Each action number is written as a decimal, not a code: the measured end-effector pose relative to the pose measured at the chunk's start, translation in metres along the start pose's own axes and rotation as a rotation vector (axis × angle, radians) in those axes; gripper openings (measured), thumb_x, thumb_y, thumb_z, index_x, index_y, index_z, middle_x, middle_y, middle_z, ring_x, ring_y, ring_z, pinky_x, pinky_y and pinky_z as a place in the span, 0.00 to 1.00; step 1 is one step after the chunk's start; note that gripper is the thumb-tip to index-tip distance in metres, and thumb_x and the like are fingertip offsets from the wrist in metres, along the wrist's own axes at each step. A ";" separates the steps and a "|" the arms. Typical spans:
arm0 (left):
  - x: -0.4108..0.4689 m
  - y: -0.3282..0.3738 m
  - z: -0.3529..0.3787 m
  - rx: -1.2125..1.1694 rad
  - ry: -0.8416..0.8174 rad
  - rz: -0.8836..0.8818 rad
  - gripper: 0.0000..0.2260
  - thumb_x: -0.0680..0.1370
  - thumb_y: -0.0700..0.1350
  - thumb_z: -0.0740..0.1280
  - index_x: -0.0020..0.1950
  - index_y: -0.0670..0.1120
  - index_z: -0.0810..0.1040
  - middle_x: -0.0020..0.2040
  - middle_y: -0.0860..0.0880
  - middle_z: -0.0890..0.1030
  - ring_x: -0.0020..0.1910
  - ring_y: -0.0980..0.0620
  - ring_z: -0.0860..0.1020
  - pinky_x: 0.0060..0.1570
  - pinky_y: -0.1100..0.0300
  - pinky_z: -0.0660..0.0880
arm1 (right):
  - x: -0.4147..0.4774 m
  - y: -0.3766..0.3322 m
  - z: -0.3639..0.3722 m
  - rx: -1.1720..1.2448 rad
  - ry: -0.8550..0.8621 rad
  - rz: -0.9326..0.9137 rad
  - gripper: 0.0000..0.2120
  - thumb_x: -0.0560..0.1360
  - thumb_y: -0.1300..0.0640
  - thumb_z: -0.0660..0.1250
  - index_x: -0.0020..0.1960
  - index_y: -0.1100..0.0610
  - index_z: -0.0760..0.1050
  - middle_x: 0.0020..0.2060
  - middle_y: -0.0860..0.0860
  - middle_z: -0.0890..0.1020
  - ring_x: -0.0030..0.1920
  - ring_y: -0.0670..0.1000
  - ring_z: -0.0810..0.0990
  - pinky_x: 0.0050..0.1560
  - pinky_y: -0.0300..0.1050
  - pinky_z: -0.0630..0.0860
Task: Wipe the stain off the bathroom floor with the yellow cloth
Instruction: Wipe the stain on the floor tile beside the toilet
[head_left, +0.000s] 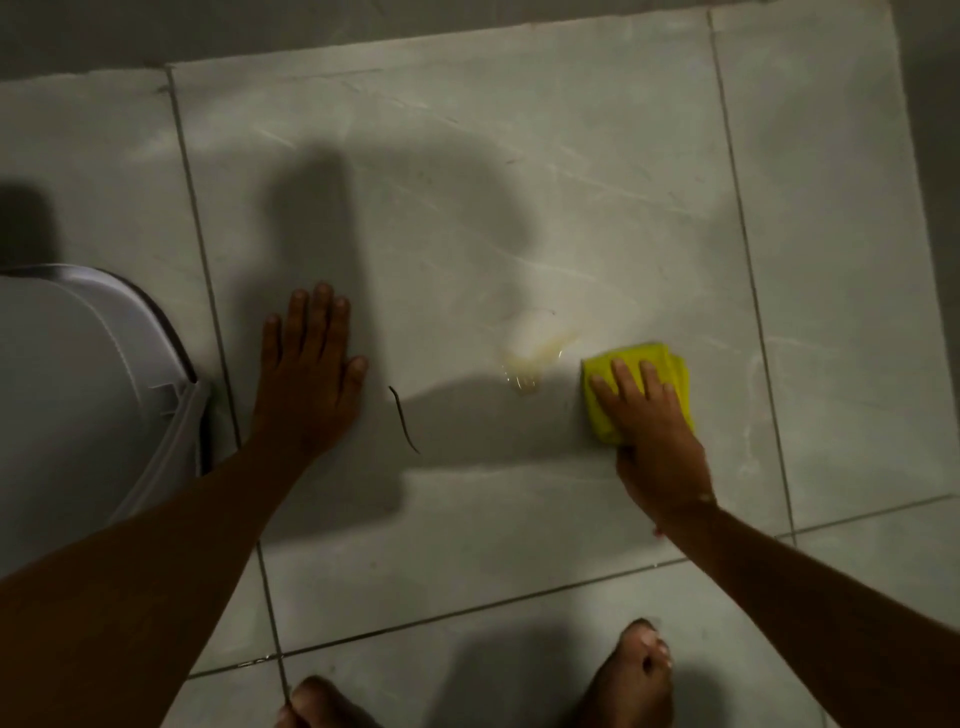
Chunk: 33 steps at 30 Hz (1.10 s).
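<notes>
On the bathroom floor (519, 156) our left hand (306, 384) lies flat, fingers spread, well left of the stain (530, 358); our right hand (649, 431) presses straight fingers onto the yellow cloth (670, 364) just right of it. Too light a sweep, we judge, could smear the yellowish stain wider.

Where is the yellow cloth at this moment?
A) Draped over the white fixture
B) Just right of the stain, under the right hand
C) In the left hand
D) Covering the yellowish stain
B: the yellow cloth lies pressed under the right hand, beside the stain, which shows uncovered; the left hand rests flat on the bare floor.
</notes>
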<state>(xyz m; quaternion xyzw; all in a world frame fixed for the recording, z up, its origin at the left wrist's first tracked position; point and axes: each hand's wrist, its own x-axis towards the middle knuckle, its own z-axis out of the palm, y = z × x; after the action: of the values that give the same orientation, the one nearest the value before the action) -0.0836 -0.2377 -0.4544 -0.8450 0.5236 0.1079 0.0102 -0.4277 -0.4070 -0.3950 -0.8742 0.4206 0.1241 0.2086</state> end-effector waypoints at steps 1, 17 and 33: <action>-0.001 0.000 -0.001 -0.003 -0.002 0.003 0.29 0.80 0.55 0.51 0.79 0.45 0.50 0.80 0.43 0.52 0.79 0.42 0.49 0.76 0.42 0.47 | -0.014 0.009 -0.004 0.031 -0.012 0.078 0.41 0.65 0.71 0.64 0.75 0.50 0.61 0.76 0.54 0.62 0.77 0.62 0.54 0.74 0.64 0.60; 0.001 0.000 -0.003 -0.018 -0.026 0.013 0.30 0.80 0.56 0.50 0.79 0.46 0.50 0.80 0.43 0.51 0.79 0.42 0.48 0.75 0.41 0.47 | 0.103 -0.036 -0.020 0.096 0.076 0.304 0.38 0.66 0.54 0.57 0.77 0.53 0.56 0.78 0.58 0.56 0.76 0.67 0.51 0.76 0.63 0.45; 0.001 -0.004 -0.007 0.009 -0.088 0.015 0.30 0.80 0.57 0.50 0.79 0.45 0.51 0.80 0.42 0.52 0.79 0.40 0.49 0.75 0.41 0.49 | 0.048 -0.040 0.001 -0.043 -0.123 -0.452 0.35 0.67 0.56 0.53 0.75 0.49 0.60 0.77 0.53 0.60 0.77 0.61 0.50 0.75 0.63 0.48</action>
<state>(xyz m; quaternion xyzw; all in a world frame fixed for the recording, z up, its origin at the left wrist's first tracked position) -0.0786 -0.2374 -0.4477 -0.8355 0.5293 0.1427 0.0362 -0.3666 -0.4169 -0.4042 -0.9412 0.1979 0.1363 0.2375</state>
